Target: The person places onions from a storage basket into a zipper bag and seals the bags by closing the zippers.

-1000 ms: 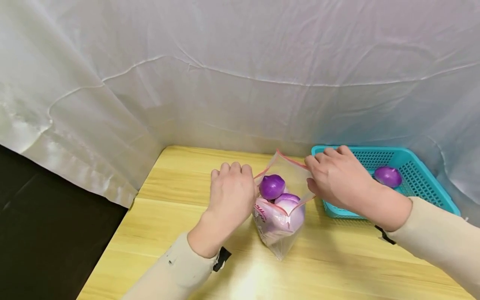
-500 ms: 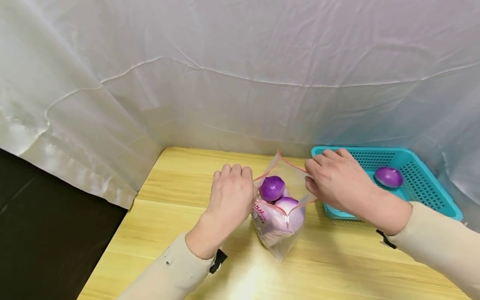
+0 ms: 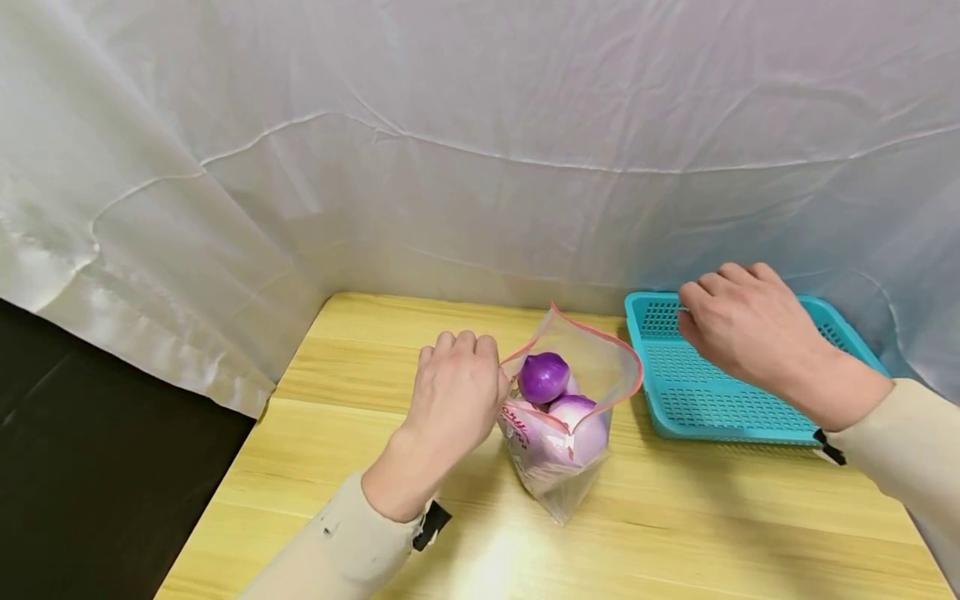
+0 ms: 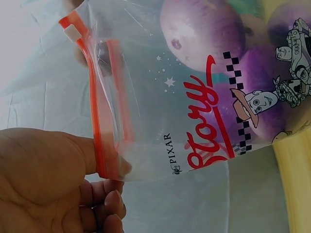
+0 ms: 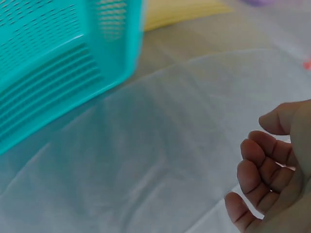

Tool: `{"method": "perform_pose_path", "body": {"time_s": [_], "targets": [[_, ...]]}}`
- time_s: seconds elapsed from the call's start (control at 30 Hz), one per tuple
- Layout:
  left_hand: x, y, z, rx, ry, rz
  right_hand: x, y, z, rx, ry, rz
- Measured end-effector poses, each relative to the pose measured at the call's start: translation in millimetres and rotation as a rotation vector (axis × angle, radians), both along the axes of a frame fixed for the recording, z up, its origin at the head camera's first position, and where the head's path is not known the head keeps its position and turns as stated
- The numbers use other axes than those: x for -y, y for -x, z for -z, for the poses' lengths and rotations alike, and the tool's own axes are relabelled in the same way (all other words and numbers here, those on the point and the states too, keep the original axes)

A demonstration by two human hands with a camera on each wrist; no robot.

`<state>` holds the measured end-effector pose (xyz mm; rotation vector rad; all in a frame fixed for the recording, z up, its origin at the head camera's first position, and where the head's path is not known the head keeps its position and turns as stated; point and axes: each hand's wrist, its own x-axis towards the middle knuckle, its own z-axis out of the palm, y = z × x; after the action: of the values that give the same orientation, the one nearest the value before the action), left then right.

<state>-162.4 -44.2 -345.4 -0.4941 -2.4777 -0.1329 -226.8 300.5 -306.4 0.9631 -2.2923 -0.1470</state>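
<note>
A clear zip bag [image 3: 551, 492] with a red zip edge stands on the table, its mouth spread apart. Inside are purple-and-white onions [image 3: 543, 378], which also show through the printed plastic in the left wrist view. My left hand [image 3: 457, 387] pinches the bag's left rim; thumb and fingers meet at the red edge [image 4: 99, 121] in the left wrist view. My right hand [image 3: 750, 333] is over the turquoise basket [image 3: 697, 421], fingers loosely curled and nothing in them. It covers part of the basket, and the onion seen there earlier is hidden.
Yellow wood-grain table [image 3: 322, 492] lies beneath everything. A pale grey curtain [image 3: 480, 217] hangs right behind the table and the basket. Left of the table's edge is a dark area [image 3: 97, 467].
My right hand has let go of the bag's right rim and moved right, over the basket. That rim now curves freely. My left hand keeps its hold, shifted very slightly left.
</note>
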Motion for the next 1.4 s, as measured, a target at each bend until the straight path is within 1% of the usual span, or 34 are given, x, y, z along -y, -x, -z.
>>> {"method": "perform_pose_path", "body": {"time_s": [0.07, 0.2, 0.4, 0.6, 0.8, 1.03, 1.17, 1.4], "targets": [[-0.1, -0.6, 0.8, 0.006, -0.009, 0.003, -14.0, 6.1, 8.6, 0.016, -0.039, 0.029], [0.1, -1.8, 2.9, 0.010, -0.012, 0.005, -39.5, 15.1, 20.8, 0.044, -0.122, 0.081], [1.7, -3.8, 5.4, 0.030, -0.025, 0.006, -69.9, 26.1, 32.0, 0.083, -0.237, 0.149], [2.7, -6.5, 6.2, 0.056, -0.038, 0.008, -97.5, 36.9, 47.5, 0.115, -0.334, 0.190], [3.1, -8.5, 7.9, 0.078, -0.041, -0.002, -127.5, 46.1, 68.0, 0.163, -0.478, 0.239], [3.5, -10.5, 9.8, 0.113, -0.033, -0.012, -158.3, 53.7, 94.4, 0.249, -0.617, 0.395], [3.4, -10.9, 10.3, 0.131, -0.035, -0.015, -173.5, 56.9, 105.5, 0.275, -0.642, 0.424], [3.3, -11.3, 11.9, 0.135, -0.032, -0.018, -194.9, 61.6, 124.4, 0.303, -0.665, 0.447]]}}
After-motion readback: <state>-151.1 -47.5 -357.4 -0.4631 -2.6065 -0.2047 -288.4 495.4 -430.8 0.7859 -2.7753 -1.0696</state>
